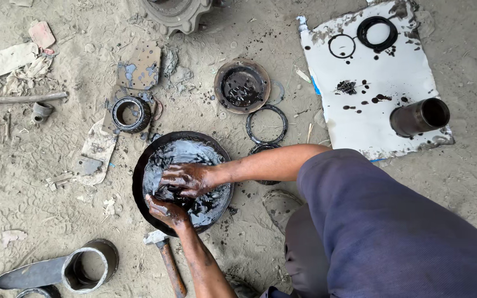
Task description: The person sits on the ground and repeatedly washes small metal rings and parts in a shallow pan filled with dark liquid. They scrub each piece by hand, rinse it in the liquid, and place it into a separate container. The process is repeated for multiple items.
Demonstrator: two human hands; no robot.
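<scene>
Sandy, littered ground fills the view, and on it sits a round black pan (139,190) holding dark oily liquid. Both hands are down in that pan, coated black. From the camera's side the left hand (164,211) enters at the near rim, its fingers curled down into the liquid; whether it grips anything under the surface cannot be told. The right hand (186,179) reaches across from the right, fingers bent and spread over the liquid, touching it, and what it may hold is also hidden by the oil. The two hands are close together near the pan's middle.

Just beside the pan's near edge lies a hammer (167,256) with a rusty handle. Just beyond the far rim lies a black ring (266,124), and past it a rusty round plate (242,86). To the left of that sits a bearing (131,113) on a scrap of torn card. At lower left stands a short wide pipe section (90,266). Well off to the right a stained white sheet (382,72) carries a dark metal sleeve (419,117) and two thin rings. The person's blue trouser knee fills the lower right
</scene>
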